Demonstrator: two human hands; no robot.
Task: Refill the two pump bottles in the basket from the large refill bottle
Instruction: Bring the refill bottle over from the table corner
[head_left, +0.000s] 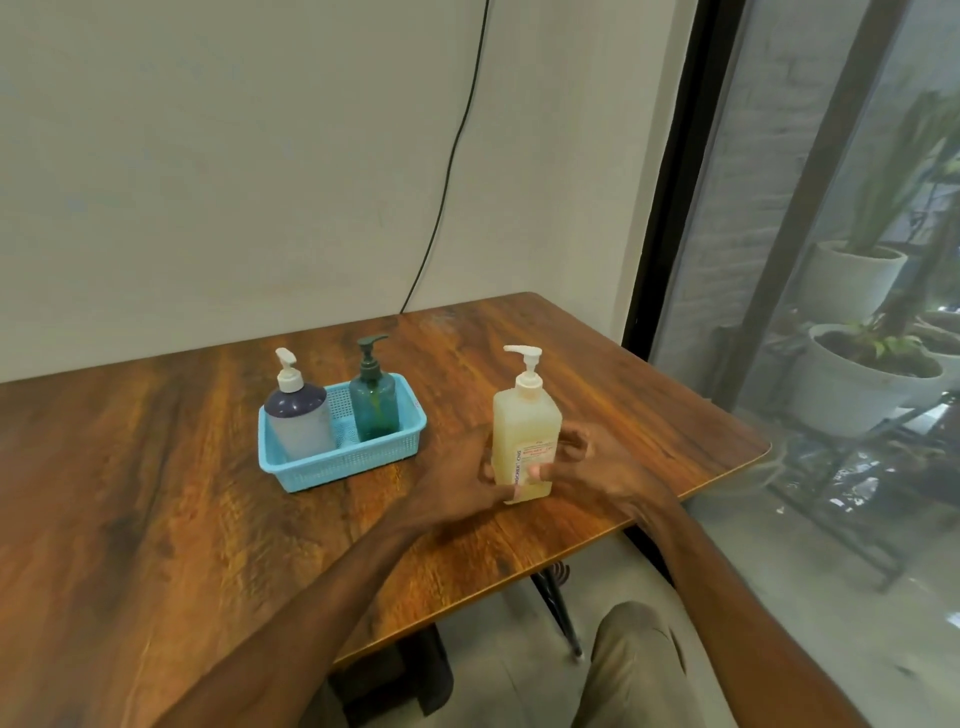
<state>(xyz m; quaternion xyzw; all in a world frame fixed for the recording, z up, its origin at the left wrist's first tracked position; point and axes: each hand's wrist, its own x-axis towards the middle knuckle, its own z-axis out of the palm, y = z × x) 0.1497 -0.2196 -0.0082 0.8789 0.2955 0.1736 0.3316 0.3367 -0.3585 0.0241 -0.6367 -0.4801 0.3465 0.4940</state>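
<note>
A large yellowish refill bottle (524, 431) with a white pump stands upright on the wooden table (156, 467), right of a light blue basket (332, 465). My left hand (457, 486) touches its left lower side, and my right hand (592, 462) wraps its right side with the thumb on the label. In the basket stand two pump bottles: a clear one with a dark top and white pump (298, 415) on the left, and a teal one with a dark pump (373, 402) on the right.
The table's right edge (727, 473) lies close to the refill bottle. A glass wall with potted plants (852, 374) behind it is on the right. A black cable (447, 171) hangs down the wall behind the table.
</note>
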